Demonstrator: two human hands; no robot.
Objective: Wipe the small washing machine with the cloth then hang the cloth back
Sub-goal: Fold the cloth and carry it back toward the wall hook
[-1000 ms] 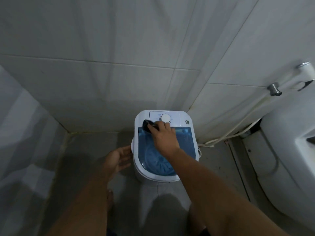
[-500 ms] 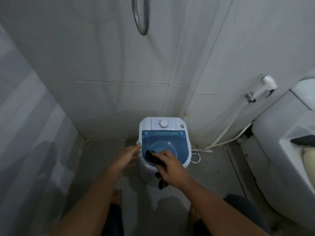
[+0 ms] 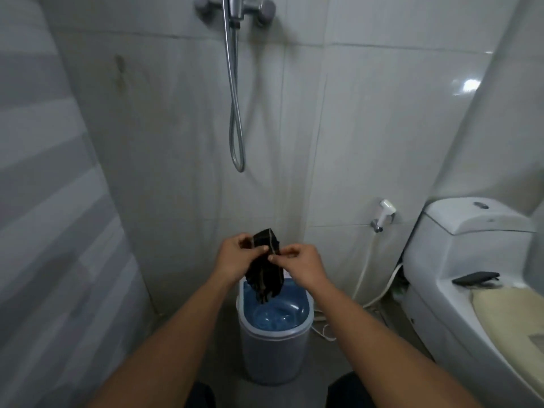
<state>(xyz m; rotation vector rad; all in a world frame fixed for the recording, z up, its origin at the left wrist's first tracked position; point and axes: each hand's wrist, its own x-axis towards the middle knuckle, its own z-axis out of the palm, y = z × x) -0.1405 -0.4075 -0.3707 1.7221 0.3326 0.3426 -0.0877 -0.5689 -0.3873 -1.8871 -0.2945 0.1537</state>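
Walls: pale glossy tiles (image 3: 368, 128), a glare spot at the upper right.
Shower: chrome mixer (image 3: 235, 5) up top, its hose (image 3: 235, 113) looping down.
Right side: white toilet (image 3: 471, 275), bidet sprayer (image 3: 385, 213) beside its tank.
Floor: grey.

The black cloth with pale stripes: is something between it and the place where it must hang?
The hanging place is not identifiable. Both the left hand and right hand hold the black cloth with pale stripes above the small white washing machine with a blue lid. Only open air lies around the cloth.
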